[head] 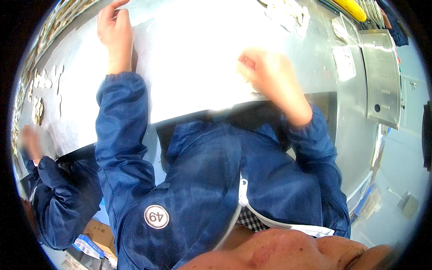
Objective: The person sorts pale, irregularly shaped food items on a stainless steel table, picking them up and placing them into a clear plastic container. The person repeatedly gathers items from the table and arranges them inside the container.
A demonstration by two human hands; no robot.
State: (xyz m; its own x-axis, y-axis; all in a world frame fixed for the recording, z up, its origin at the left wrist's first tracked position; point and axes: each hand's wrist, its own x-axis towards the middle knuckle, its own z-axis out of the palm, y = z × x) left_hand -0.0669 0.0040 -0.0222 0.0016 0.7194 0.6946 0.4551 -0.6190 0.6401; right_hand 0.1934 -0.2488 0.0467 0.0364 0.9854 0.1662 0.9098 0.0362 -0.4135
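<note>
Over a stainless steel table (314,71), much of it washed out by glare, are both my hands. My left hand (115,32) is at the upper left with the index finger stretched out and the thumb bent; nothing shows in it. Closer to the table's front edge, my right hand (266,69) has curled fingers and is blurred by motion. A small pale patch shows just under its fingers, too bright to identify, and whether they grip it is unclear. Several pale, limp pieces (287,15) lie on the table beyond my right hand.
To the left, a co-worker's hand (33,141) is by a small pile of pale pieces (38,111); more elongated pieces (44,81) lie beyond. Clear plastic containers (344,62) adjoin a vented steel cabinet (381,77) on the right. A yellow cylinder (351,8) is behind them.
</note>
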